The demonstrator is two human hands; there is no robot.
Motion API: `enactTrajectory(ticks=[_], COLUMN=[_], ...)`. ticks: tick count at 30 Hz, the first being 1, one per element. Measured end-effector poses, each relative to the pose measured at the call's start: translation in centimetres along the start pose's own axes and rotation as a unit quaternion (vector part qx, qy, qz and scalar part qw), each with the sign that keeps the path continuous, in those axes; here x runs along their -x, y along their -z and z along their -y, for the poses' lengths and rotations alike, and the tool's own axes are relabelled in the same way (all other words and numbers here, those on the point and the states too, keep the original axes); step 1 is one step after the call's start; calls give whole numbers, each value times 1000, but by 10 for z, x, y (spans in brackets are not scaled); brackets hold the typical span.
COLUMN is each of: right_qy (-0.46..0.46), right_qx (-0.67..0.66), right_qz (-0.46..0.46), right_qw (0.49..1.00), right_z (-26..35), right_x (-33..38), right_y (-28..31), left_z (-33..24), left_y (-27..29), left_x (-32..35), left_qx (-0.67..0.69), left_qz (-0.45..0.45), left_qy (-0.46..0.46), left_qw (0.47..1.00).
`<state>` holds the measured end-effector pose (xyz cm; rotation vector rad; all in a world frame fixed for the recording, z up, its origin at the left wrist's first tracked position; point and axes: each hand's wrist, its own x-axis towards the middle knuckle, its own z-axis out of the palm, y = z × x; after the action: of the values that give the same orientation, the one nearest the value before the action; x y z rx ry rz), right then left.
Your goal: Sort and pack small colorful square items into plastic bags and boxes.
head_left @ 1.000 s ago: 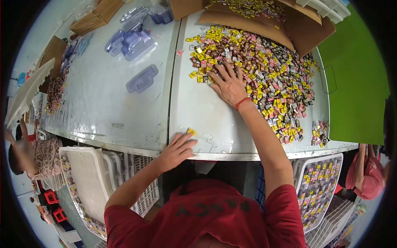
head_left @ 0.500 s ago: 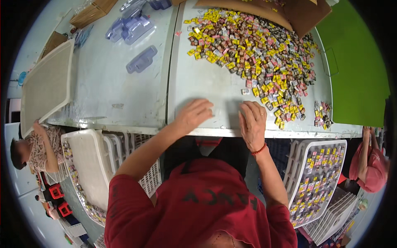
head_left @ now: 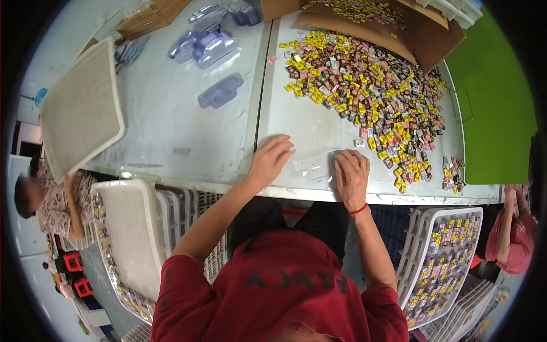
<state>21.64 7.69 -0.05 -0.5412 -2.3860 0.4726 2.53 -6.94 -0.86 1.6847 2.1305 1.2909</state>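
Observation:
Between my hands, at the table's near edge, lies a see-through plastic tray (head_left: 310, 166), its outline faint against the white top. My left hand (head_left: 268, 163) is at the tray's left end, fingers bent toward it and thumb mostly hidden. On the other end, my right hand (head_left: 352, 172) curls its fingers over the rim; a red bead bracelet circles that wrist. Just beyond the right hand begins a wide heap of small wrapped pieces (head_left: 370, 97) in yellow, pink, brown and black. One pale piece (head_left: 359, 143) lies close to its fingertips.
An open cardboard box (head_left: 364, 28) with more pieces stands at the back. Bluish clear trays (head_left: 219, 91) lie far left. A small pile (head_left: 454, 174) sits near right. Filled white racks (head_left: 444, 256) flank me below the table. At left, a person (head_left: 60, 196) holds a white board (head_left: 82, 108).
The see-through tray now shows between my hands; it was hard to make out before. My right hand has moved slightly nearer. The whole view has shifted, and the white board stands at another angle.

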Motion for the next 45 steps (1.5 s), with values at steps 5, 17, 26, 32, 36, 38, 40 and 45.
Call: enactTrajectory(ticks=[5,17,26,32,36,38,40,45], right_qy=[16,47,-38,50,56,37,17,4], right_qx=[40,-25,-25,-27,-4,4,11,43], right_qz=[-15,84,30,68,115,111,105,145], right_qw=[999,995,999,996,992,993,994,988], right_z=[2,-15,-37,-20,-23,-24,-25,-22], right_x=[-77,-81,-70,-90,-91,-88,-82,-76], right_y=[-27,-39,-13,-44,-50,-47,-44,-31], left_z=[40,37,33,41,40,40,41,44], left_y=[-9,-8,17,9,13,15,14,6], left_x=[-78,-58,-52,-60,-60,-60,-60,-66], left_qx=[-58,-29,-36,-56,-32,-29,2,15], left_qz=[-81,-2,31,44,52,74,102,105], left_qy=[9,-15,27,-23,-2,-1,1,-29], left_qw=[995,999,999,997,998,997,995,994])
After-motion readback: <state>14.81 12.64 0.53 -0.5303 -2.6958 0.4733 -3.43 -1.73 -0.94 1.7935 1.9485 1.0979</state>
